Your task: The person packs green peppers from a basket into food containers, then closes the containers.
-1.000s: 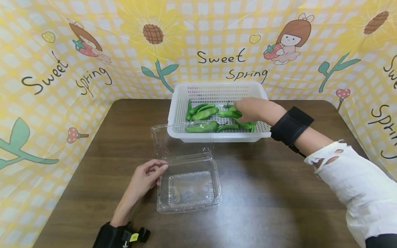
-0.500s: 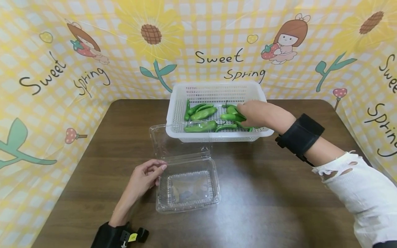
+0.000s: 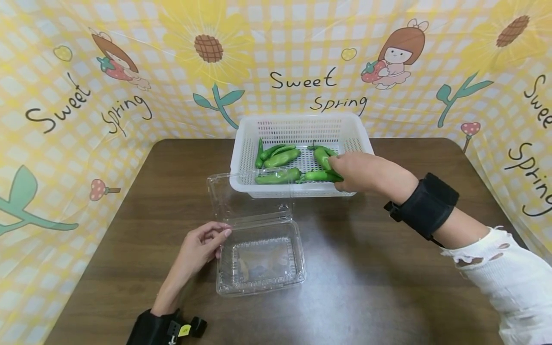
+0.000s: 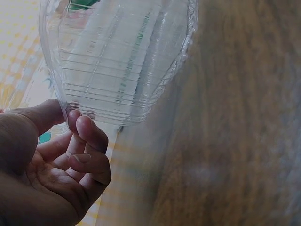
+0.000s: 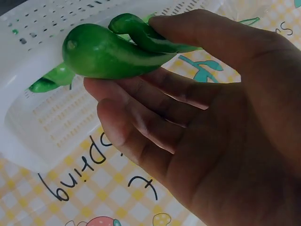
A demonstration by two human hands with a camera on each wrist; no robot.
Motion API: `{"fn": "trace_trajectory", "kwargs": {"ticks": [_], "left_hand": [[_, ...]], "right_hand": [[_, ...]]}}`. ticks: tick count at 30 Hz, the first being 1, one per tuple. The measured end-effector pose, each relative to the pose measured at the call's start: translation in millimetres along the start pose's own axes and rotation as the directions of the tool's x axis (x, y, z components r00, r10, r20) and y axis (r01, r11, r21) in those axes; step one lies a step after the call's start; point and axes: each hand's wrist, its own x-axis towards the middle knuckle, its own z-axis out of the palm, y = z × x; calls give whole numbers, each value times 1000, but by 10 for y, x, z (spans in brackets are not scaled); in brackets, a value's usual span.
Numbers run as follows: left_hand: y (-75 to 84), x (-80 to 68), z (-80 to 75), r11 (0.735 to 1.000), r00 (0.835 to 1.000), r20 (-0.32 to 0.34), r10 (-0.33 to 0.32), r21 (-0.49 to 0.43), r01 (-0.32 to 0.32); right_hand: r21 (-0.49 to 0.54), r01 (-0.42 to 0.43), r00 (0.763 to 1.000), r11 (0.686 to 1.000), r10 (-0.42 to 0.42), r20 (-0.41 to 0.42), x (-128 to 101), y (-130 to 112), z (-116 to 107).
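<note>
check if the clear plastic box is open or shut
Open: the lid of the clear plastic box is folded back toward the white basket, and the left hand pinches the box's edge.

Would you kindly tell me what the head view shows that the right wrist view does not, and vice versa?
Only the head view shows the left hand pinching the edge of the clear container, and a white sleeve.

Only the right wrist view shows the palm of the right hand, with its thumb on a thin pepper lying against a thick pepper.

Both show green peppers, the white basket and the printed cloth.
</note>
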Motion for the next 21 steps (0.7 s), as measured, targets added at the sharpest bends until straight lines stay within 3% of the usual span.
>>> {"fn": "trace_trajectory", "kwargs": {"ticks": [21], "left_hand": [[-20,6,-1,1000,1000,-6,2,20,-2]], "right_hand": [[-31,138,989,990,-140,-47,-194,-513,160]]}}
